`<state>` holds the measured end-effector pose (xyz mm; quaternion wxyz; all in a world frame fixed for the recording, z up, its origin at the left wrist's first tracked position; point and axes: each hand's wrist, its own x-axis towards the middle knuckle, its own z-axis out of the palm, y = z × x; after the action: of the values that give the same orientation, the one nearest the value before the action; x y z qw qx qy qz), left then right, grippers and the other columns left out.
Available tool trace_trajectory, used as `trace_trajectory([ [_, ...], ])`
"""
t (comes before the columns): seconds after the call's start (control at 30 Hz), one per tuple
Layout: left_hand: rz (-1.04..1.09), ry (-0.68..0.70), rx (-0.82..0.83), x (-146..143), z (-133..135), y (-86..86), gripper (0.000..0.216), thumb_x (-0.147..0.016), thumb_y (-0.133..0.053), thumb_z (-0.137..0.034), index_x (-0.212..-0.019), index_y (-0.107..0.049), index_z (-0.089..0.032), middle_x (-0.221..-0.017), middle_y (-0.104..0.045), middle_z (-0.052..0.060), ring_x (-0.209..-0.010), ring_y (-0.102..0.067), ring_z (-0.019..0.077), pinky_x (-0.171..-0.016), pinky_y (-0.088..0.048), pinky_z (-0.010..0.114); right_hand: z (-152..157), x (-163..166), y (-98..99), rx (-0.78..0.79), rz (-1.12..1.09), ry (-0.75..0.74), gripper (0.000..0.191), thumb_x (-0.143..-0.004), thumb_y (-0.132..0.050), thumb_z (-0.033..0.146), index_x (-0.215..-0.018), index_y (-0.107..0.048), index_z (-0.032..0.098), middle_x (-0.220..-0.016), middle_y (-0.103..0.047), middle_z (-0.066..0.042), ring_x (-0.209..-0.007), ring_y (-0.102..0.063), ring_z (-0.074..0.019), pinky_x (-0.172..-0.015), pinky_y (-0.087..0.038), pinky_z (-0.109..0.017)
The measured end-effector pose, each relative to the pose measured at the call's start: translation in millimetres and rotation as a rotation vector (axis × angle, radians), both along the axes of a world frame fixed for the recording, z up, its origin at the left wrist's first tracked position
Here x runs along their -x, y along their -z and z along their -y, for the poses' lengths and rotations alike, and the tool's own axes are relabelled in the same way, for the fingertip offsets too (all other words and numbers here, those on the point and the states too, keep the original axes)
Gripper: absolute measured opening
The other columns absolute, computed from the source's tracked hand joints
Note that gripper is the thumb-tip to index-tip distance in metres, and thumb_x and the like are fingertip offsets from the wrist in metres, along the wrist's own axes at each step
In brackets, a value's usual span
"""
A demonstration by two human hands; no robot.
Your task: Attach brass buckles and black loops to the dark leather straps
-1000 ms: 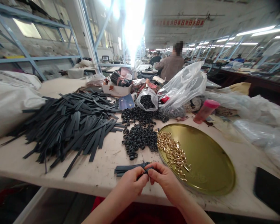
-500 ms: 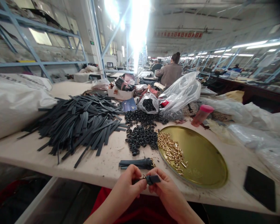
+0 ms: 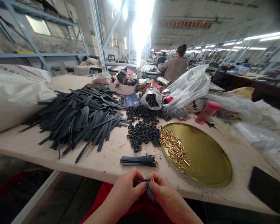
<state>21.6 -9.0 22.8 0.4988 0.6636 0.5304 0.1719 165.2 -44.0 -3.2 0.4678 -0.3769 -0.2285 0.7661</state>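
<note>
My left hand [image 3: 126, 191] and my right hand [image 3: 164, 194] are pinched together just below the table's front edge, both closed on one dark strap [image 3: 147, 185] with a small gold buckle at its top. On the table right above them lies a small bundle of finished straps [image 3: 138, 160] with gold ends. Beyond it sit a heap of black rubber loops [image 3: 143, 134] and a round gold tray [image 3: 205, 155] holding several gold buckles [image 3: 175, 149]. A big pile of dark straps [image 3: 81, 116] covers the table's left half.
A black phone [image 3: 266, 188] lies at the right front. Plastic bags [image 3: 189, 88], a pink-capped bottle [image 3: 207, 112] and a cardboard box [image 3: 122, 88] crowd the back. A white sack [image 3: 14, 96] fills the far left. A person [image 3: 175, 65] sits at a further table, back turned.
My hands have dropped from the table's front edge to below it, bringing the strap toward me. The strap end that stuck out to the right now hangs down between my fingers.
</note>
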Motion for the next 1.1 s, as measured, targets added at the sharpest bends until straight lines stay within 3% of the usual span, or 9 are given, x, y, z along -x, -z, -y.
trace_trajectory([
  [0.13,0.152,-0.007,0.093,-2,-3,1.6,0.020,-0.071,-0.056,-0.034,-0.077,-0.059,-0.015,-0.065,-0.061,0.000,-0.058,-0.052,0.0131,-0.053,-0.038,0.021,-7,-4,8.5,-0.041,0.100,0.085,0.034,-0.065,-0.069,0.045,-0.067,-0.048,0.019,-0.060,-0.049,0.004,-0.057,-0.046,-0.0104,-0.057,-0.036,-0.023],
  [0.23,0.330,-0.019,0.277,-4,-6,3.9,0.023,-0.069,-0.057,-0.032,-0.081,-0.057,-0.013,-0.062,-0.058,-0.002,-0.051,-0.049,0.0100,-0.051,-0.038,0.021,-14,-7,18.1,-0.104,0.376,0.216,0.032,-0.069,-0.063,0.047,-0.068,-0.046,0.020,-0.056,-0.046,0.006,-0.053,-0.043,-0.0101,-0.053,-0.036,-0.023],
  [0.3,0.410,-0.033,0.363,-6,-9,7.2,0.024,-0.067,-0.059,-0.029,-0.084,-0.057,-0.013,-0.066,-0.059,-0.001,-0.053,-0.051,0.0096,-0.054,-0.040,0.022,-16,-11,22.8,-0.173,0.577,0.279,0.030,-0.070,-0.062,0.046,-0.078,-0.047,0.021,-0.057,-0.045,0.007,-0.050,-0.042,-0.0101,-0.050,-0.035,-0.022],
  [0.37,0.430,-0.055,0.438,-9,-12,11.7,0.025,-0.064,-0.060,-0.027,-0.085,-0.057,-0.013,-0.069,-0.060,-0.001,-0.054,-0.053,0.0096,-0.055,-0.040,0.022,-14,-14,24.6,-0.280,0.744,0.242,0.026,-0.075,-0.057,0.042,-0.088,-0.049,0.021,-0.062,-0.047,0.005,-0.052,-0.043,-0.0110,-0.050,-0.034,-0.023],
  [0.47,0.416,-0.080,0.530,-15,-14,17.6,0.026,-0.061,-0.061,-0.025,-0.084,-0.057,-0.012,-0.066,-0.060,-0.001,-0.052,-0.054,0.0100,-0.054,-0.041,0.023,-10,-21,24.6,-0.435,0.908,0.040,0.015,-0.082,-0.047,0.035,-0.081,-0.052,0.021,-0.061,-0.048,0.004,-0.055,-0.044,-0.0120,-0.052,-0.034,-0.024],
  [0.67,0.441,-0.041,0.652,-14,-14,20.4,0.029,-0.061,-0.061,-0.022,-0.088,-0.056,-0.013,-0.065,-0.063,-0.001,-0.057,-0.057,0.0105,-0.058,-0.041,0.022,-8,-27,29.4,-0.471,1.009,-0.128,0.013,-0.084,-0.043,0.031,-0.078,-0.050,0.022,-0.063,-0.052,0.002,-0.056,-0.047,-0.0129,-0.052,-0.034,-0.024],
  [0.9,0.431,-0.040,0.617,-11,-5,37.1,0.024,-0.063,-0.055,-0.015,-0.087,-0.057,-0.013,-0.068,-0.063,0.000,-0.061,-0.057,0.0113,-0.061,-0.043,0.024,-6,-30,28.0,-0.589,1.133,-0.299,0.015,-0.085,-0.041,0.030,-0.079,-0.051,0.021,-0.069,-0.057,-0.001,-0.061,-0.049,-0.0146,-0.055,-0.034,-0.026],
  [1.1,0.405,0.039,0.612,-7,-1,35.0,0.032,-0.064,-0.055,-0.016,-0.095,-0.055,-0.012,-0.071,-0.063,0.000,-0.062,-0.058,0.0110,-0.059,-0.043,0.022,8,-24,35.1,-0.488,0.919,-0.210,0.023,-0.089,-0.034,0.038,-0.080,-0.046,0.020,-0.067,-0.049,0.001,-0.061,-0.046,-0.0127,-0.055,-0.037,-0.023],
])
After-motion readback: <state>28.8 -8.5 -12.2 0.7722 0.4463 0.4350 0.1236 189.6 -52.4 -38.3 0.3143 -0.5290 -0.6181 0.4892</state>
